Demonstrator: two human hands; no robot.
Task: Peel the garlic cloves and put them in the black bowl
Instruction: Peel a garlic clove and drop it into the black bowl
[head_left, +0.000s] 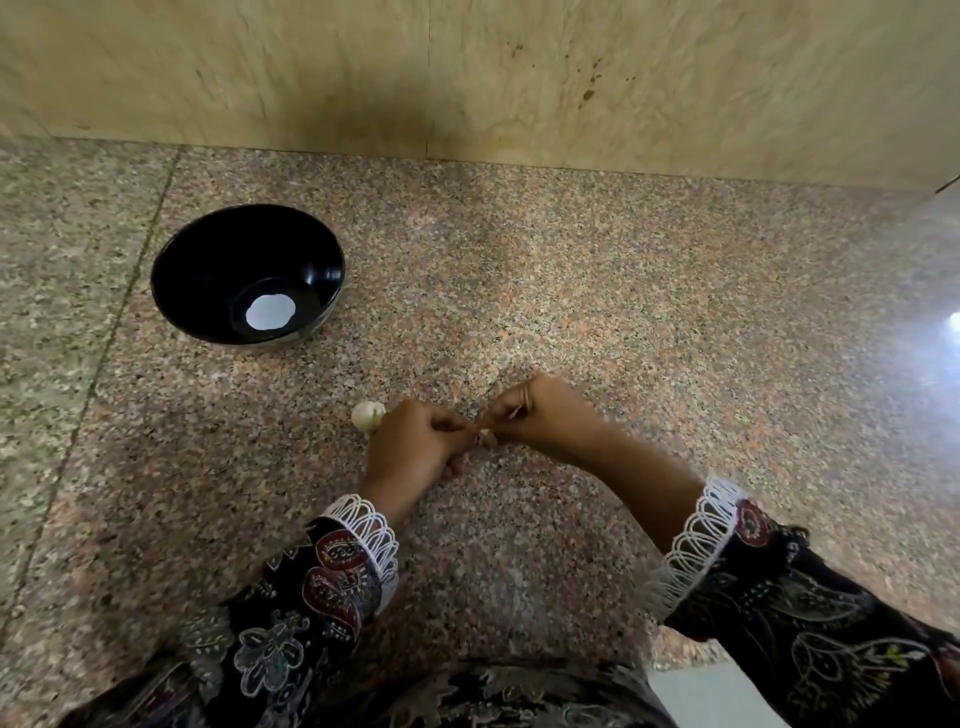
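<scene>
In the head view, the person is holding both hands together low over the speckled pink-grey granite counter. The left hand and the right hand are meeting at their fingertips, and between them they are pinching a small pale garlic clove. The fingers of both hands are curling and are clamped on this clove, so only a little light piece of it is showing. Because the fingers are covering most of it, I cannot tell which way its long axis is pointing. The clove is staying just above the counter, near the middle of the picture.

Just beside the left hand, on its far left side, a whitish rounded garlic bulb is lying on the counter. Its shape is looking almost round from here, so its direction is not clear.

The glossy black round bowl is standing upright on the counter, well apart from the hands, to the far left. Inside, only a bright white round reflection is showing at the bottom; no clove is visible in it.

Dark patterned sleeves with white lace cuffs are covering both forearms. Behind the counter, a beige marble wall is rising.
</scene>
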